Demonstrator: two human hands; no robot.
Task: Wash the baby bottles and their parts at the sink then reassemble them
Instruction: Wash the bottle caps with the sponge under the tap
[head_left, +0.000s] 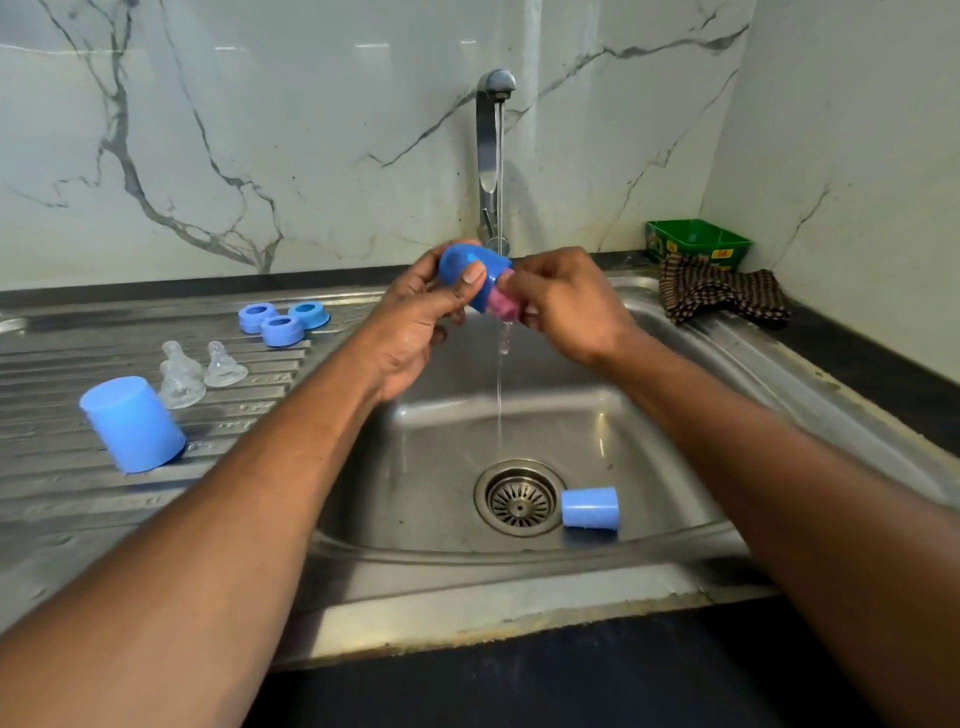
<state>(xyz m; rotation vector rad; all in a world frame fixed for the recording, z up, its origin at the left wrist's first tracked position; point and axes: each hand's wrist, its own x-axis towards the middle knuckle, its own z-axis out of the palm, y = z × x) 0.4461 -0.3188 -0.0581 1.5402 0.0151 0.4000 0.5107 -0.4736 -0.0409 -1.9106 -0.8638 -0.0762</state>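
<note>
So my left hand (415, 312) is gripping a blue cap (470, 270) right under the running tap (493, 156), and my right hand (563, 306) is pinching what looks like a pink scrubber (506, 306), pushing it into the cap's mouth, though it's half hidden. Main risk: wet plastic slips, and the cap drops into the sink (675, 525) beside the other blue cap (590, 508) near the drain (519, 500). Nipples (200, 366) and rings (283, 318) wait on the drainboard.

Head-height view, forward and down, near sink (675, 332)
</note>
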